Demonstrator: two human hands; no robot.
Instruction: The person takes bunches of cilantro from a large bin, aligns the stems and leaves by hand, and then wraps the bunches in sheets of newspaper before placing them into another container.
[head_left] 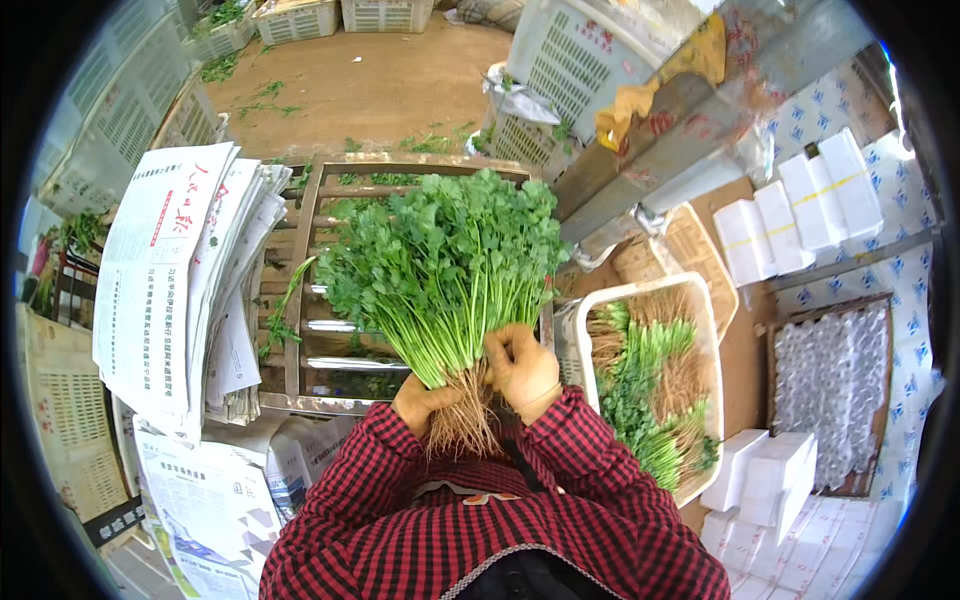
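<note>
A large leafy bunch of coriander [450, 265] lies on the slatted metal rack in front of me, its leaves pointing away and its brown roots [466, 420] toward my body. From the left, my left hand [423, 402] is wrapped round the base of the stems; the bunch hides part of its fingers. On the other side, my right hand [525, 370] is closed with thumb and forefinger pinched at the lower stems, just above the roots. Its remaining fingers are curled and partly hidden.
A thick stack of newspapers [165, 280] covers the rack's left side. To the right stands a white crate [712, 400] of coriander with roots. White foam boxes [845, 185] and a metal post [665, 140] are farther right. Plastic crates [570, 65] stand beyond the rack [312, 230].
</note>
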